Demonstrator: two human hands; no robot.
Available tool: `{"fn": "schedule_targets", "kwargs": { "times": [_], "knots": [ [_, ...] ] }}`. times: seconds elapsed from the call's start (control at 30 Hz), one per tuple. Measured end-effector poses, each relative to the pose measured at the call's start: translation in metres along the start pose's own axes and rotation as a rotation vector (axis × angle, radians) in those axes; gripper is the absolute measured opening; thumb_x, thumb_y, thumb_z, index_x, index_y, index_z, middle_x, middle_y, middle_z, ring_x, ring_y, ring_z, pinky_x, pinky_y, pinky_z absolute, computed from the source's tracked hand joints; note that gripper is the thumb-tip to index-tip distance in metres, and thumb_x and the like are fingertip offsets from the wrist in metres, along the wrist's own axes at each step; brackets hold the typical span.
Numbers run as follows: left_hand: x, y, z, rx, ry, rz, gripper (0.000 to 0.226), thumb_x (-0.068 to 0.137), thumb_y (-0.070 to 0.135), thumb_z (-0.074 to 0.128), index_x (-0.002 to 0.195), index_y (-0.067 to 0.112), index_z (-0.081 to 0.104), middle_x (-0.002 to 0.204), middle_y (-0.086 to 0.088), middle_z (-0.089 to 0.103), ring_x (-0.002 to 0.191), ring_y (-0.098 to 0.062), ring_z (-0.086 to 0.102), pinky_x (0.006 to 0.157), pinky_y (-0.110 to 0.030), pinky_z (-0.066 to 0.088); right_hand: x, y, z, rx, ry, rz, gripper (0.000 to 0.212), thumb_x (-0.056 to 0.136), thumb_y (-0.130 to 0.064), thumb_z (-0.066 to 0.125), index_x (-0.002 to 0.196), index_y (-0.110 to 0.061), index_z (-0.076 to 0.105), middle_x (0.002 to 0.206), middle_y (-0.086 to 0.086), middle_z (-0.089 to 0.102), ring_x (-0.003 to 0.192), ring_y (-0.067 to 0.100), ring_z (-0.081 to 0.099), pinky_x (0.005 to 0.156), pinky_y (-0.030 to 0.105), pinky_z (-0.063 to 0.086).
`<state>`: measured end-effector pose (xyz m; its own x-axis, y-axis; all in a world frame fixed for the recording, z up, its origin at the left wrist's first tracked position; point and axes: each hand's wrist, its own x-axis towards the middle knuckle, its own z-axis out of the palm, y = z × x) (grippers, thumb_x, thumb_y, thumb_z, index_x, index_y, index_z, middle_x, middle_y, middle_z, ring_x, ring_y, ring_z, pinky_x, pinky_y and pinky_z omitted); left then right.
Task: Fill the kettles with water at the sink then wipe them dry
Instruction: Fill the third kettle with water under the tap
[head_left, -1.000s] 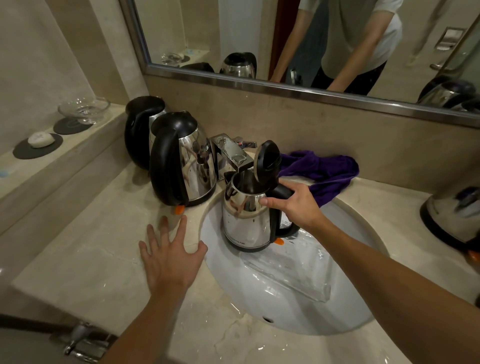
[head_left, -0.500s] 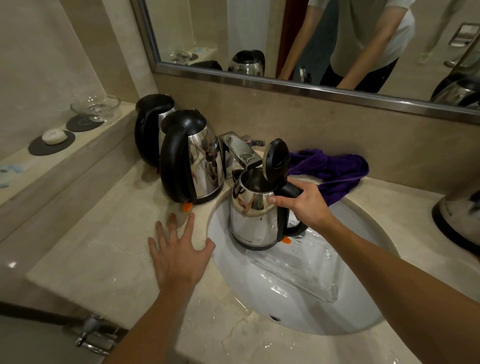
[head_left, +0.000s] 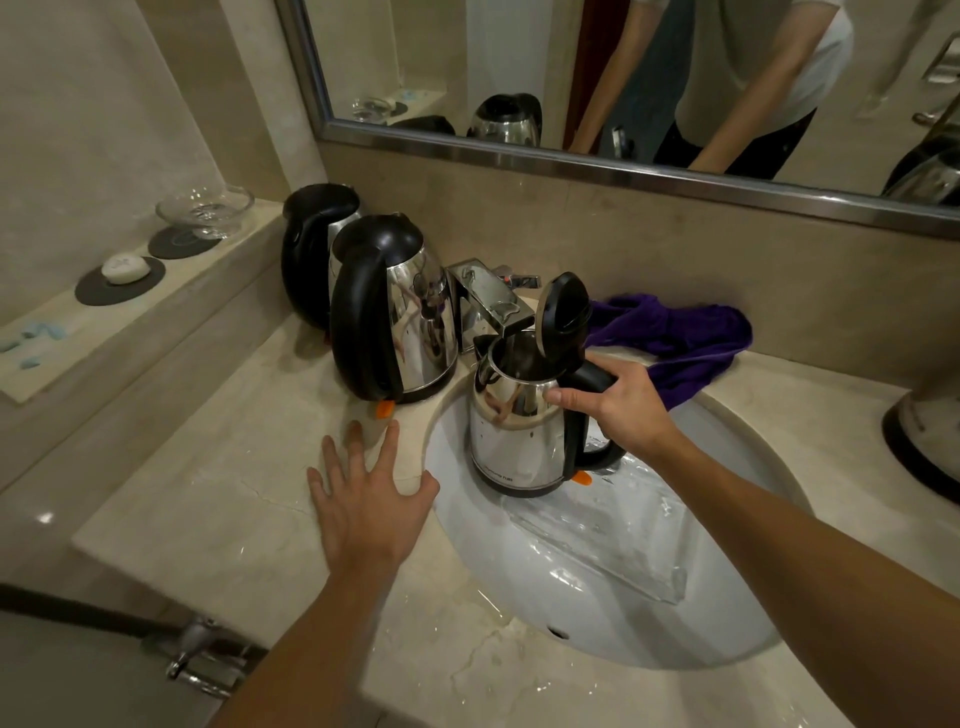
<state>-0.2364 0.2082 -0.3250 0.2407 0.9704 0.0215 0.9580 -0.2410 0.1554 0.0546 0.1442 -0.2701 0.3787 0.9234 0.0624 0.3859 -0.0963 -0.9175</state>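
A steel kettle with its black lid flipped up is held upright over the white sink, under the chrome tap. My right hand is shut on its black handle. My left hand lies flat with fingers spread on the marble counter, left of the basin. Two more kettles stand on the counter by the tap: a steel one with a black handle and a darker one behind it. A purple cloth lies crumpled behind the basin.
Another kettle stands at the right edge of the counter. On the raised ledge at left are a glass dish and a white soap on dark coasters. A mirror runs along the wall. The counter is wet near the front.
The hands and the held kettle stay in about the same pose; only the view has shifted a little to the left.
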Motion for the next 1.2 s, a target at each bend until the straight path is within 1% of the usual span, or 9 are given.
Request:
{"fn": "schedule_targets", "kwargs": {
  "times": [0.2,0.3,0.5,0.67,0.73,0.8,0.9,1.1,1.2],
  "knots": [
    [0.0001,0.0003,-0.0003,-0.003,-0.016,-0.003,0.079,0.092,0.073,0.030,0.160,0.043,0.004,0.171,-0.003,0.003,0.156,-0.032,-0.006,0.125,-0.054,0.002,0.0003,0.0005,-0.0015,-0.003,-0.012,-0.013,0.036,0.081,-0.035,0.085,0.114,-0.036,0.071,0.107,-0.009,0.074,0.105,0.013,0.068,0.098,0.039,0.055],
    [-0.0003,0.0010,-0.0005,-0.006,-0.016,-0.004,0.079,0.092,0.073,0.030,0.161,0.043,0.004,0.171,-0.003,0.003,0.156,-0.032,-0.006,0.125,-0.054,0.002,0.0004,0.0006,-0.0018,-0.001,-0.009,-0.015,0.036,0.081,-0.035,0.085,0.114,-0.036,0.070,0.106,-0.009,0.074,0.105,0.014,0.068,0.096,0.038,0.055],
    [0.0001,0.0010,-0.0003,0.006,-0.017,-0.002,0.080,0.092,0.074,0.030,0.161,0.043,0.002,0.171,-0.002,0.001,0.156,-0.032,-0.007,0.125,-0.054,0.003,0.0009,0.0019,-0.0020,-0.004,-0.005,-0.008,0.041,0.079,-0.038,0.084,0.116,-0.031,0.070,0.104,-0.010,0.073,0.104,0.013,0.067,0.095,0.035,0.054],
    [-0.0001,0.0013,-0.0003,-0.005,-0.009,-0.007,0.080,0.092,0.073,0.032,0.161,0.044,0.004,0.171,-0.002,0.003,0.156,-0.031,-0.005,0.125,-0.053,0.003,0.0006,0.0036,-0.0012,0.002,0.007,0.000,0.056,0.072,-0.048,0.082,0.122,-0.026,0.071,0.107,-0.008,0.074,0.106,0.014,0.068,0.096,0.035,0.055],
    [-0.0002,0.0012,-0.0002,-0.012,-0.004,-0.006,0.080,0.092,0.073,0.033,0.161,0.044,0.006,0.171,-0.002,0.004,0.156,-0.031,-0.004,0.125,-0.053,0.004,0.0004,0.0038,-0.0016,0.011,0.011,-0.003,0.053,0.072,-0.048,0.083,0.120,-0.028,0.071,0.105,-0.008,0.075,0.105,0.014,0.068,0.096,0.036,0.056],
    [-0.0003,0.0008,0.0001,-0.015,0.005,-0.003,0.080,0.091,0.073,0.034,0.161,0.043,0.008,0.171,-0.003,0.006,0.156,-0.032,-0.003,0.125,-0.054,0.005,0.0002,0.0040,-0.0014,0.014,0.011,-0.003,0.047,0.075,-0.044,0.084,0.118,-0.029,0.072,0.104,-0.008,0.075,0.105,0.014,0.068,0.095,0.036,0.056],
    [-0.0002,0.0003,0.0007,-0.002,0.008,-0.002,0.080,0.091,0.073,0.033,0.161,0.043,0.008,0.171,-0.003,0.006,0.156,-0.032,-0.003,0.125,-0.054,0.006,0.0000,0.0038,-0.0010,0.015,0.017,0.004,0.044,0.079,-0.037,0.085,0.119,-0.027,0.072,0.105,-0.007,0.074,0.104,0.014,0.068,0.094,0.034,0.055],
    [0.0002,0.0001,0.0023,0.000,0.017,-0.007,0.081,0.091,0.073,0.035,0.161,0.043,0.009,0.170,-0.003,0.008,0.156,-0.033,-0.001,0.125,-0.054,0.007,0.0010,0.0037,-0.0011,0.007,0.018,-0.002,0.036,0.079,-0.038,0.085,0.112,-0.036,0.071,0.103,-0.009,0.074,0.102,0.011,0.068,0.093,0.032,0.055],
    [0.0003,0.0013,0.0016,0.003,0.006,-0.013,0.080,0.091,0.072,0.034,0.161,0.043,0.007,0.170,-0.003,0.007,0.156,-0.032,-0.003,0.125,-0.054,0.006,0.0015,0.0045,-0.0007,0.005,0.023,0.005,0.039,0.079,-0.038,0.085,0.115,-0.032,0.072,0.103,-0.009,0.074,0.103,0.012,0.068,0.093,0.034,0.055]
  ]
}}
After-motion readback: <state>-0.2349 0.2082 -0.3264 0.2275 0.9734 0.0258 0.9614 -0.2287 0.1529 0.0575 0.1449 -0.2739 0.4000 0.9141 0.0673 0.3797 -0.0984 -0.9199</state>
